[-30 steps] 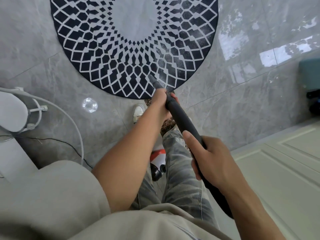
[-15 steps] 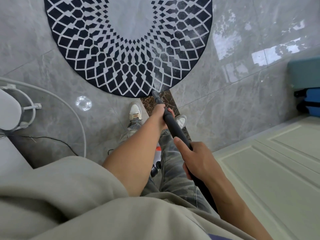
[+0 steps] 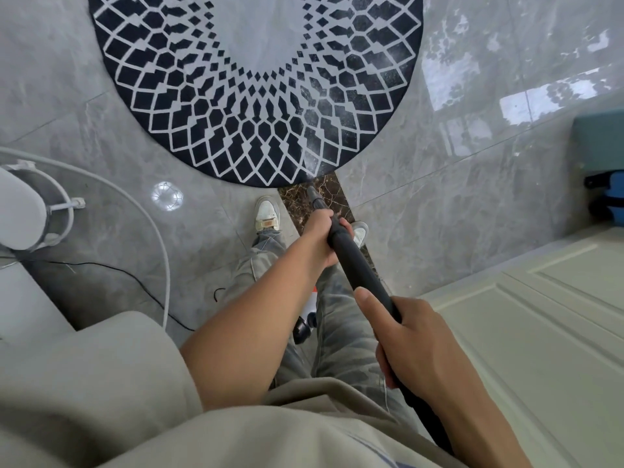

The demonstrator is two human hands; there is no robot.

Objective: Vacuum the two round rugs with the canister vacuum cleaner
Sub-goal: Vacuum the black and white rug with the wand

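A round black rug [image 3: 256, 96] with a white lattice pattern fills the upper middle of the grey tiled floor. I hold a black vacuum wand [image 3: 358, 268] that slants down from lower right. Its narrow tip [image 3: 312, 194] sits over a dark marble strip just off the rug's near edge. My left hand [image 3: 320, 238] grips the wand near the tip. My right hand [image 3: 415, 336] grips it further back, thumb laid along the tube. A red-and-white canister body [image 3: 309, 312] shows partly between my legs.
A white fan stand [image 3: 30, 211] and a curved white tube [image 3: 145, 211] stand at left, with a thin black cable [image 3: 135, 278] on the floor. A pale panelled door [image 3: 540, 332] lies at right. Teal and blue items [image 3: 604, 170] sit at the right edge. My shoes [image 3: 266, 212] are just short of the rug.
The wand tip has drawn back off the rug's near edge onto the dark marble strip. Both hands keep their grips; my feet have come into view.
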